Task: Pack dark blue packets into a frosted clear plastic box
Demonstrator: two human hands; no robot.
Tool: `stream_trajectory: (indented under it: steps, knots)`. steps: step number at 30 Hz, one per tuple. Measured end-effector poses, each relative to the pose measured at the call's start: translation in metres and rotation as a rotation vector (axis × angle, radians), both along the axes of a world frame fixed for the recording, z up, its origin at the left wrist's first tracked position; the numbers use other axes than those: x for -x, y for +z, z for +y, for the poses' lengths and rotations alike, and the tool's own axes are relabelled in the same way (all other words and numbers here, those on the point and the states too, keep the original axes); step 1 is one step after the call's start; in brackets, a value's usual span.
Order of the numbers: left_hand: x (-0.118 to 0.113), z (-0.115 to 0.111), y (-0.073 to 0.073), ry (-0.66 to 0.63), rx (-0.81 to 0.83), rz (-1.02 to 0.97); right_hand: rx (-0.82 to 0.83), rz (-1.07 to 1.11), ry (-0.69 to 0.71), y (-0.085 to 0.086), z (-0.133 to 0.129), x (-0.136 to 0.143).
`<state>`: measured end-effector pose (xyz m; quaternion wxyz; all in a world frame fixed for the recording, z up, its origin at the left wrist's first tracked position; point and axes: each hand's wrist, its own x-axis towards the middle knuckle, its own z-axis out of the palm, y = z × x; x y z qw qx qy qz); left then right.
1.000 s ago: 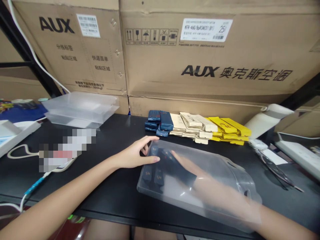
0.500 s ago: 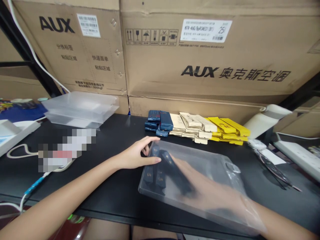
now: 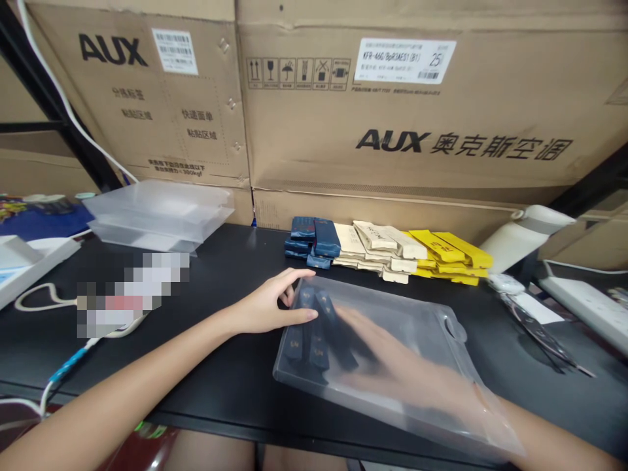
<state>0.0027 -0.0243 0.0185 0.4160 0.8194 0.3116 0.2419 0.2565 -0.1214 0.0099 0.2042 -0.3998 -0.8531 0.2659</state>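
Note:
A translucent plastic pouch [image 3: 412, 327] lies on the black table with its open end to the right. My left hand [image 3: 275, 302] grips the pouch's left edge, thumb on top and fingers curled at the far corner. Inside the pouch, several dark blue packets [image 3: 318, 353] with small gold marks are grouped at the left end. One dark blue packet [image 3: 336, 327] is slanted beside them. My right hand [image 3: 392, 353] is inside the pouch, seen blurred through the plastic. Its fingers and thumb are apart, close to the slanted packet's right side.
Behind the pouch are stacked dark blue packets [image 3: 326, 237], cream packets [image 3: 373, 245] and yellow packets [image 3: 449, 252]. A white bottle [image 3: 527, 235], glasses [image 3: 540, 333] and a power strip [image 3: 589, 307] are to the right. More clear pouches [image 3: 157, 212] lie back left, before large cartons [image 3: 417, 170].
Inside the pouch, the slanted packet has shifted left toward the others, and my right hand's fingers have spread around it. My left hand stays at the pouch's edge.

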Motion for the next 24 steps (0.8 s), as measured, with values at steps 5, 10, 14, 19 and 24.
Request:
stream_trajectory:
  steps: [5,10,14,19,24]
  knots:
    - [0.000,0.000,0.000,0.005,-0.008,0.007,-0.040,0.006,-0.038,0.000,0.001,0.003]
    - [0.000,0.000,0.001,0.002,-0.018,0.010,-0.043,-0.048,-0.079,-0.002,0.000,0.002]
    - [-0.001,0.000,0.000,-0.005,-0.016,-0.001,0.028,-0.129,-0.046,0.002,-0.004,0.001]
    - [0.000,-0.001,0.000,-0.003,-0.007,-0.002,0.077,-0.159,-0.040,0.006,-0.005,0.000]
    - [0.000,0.000,0.000,0.007,-0.005,0.001,0.144,-0.227,0.026,0.015,-0.008,0.001]
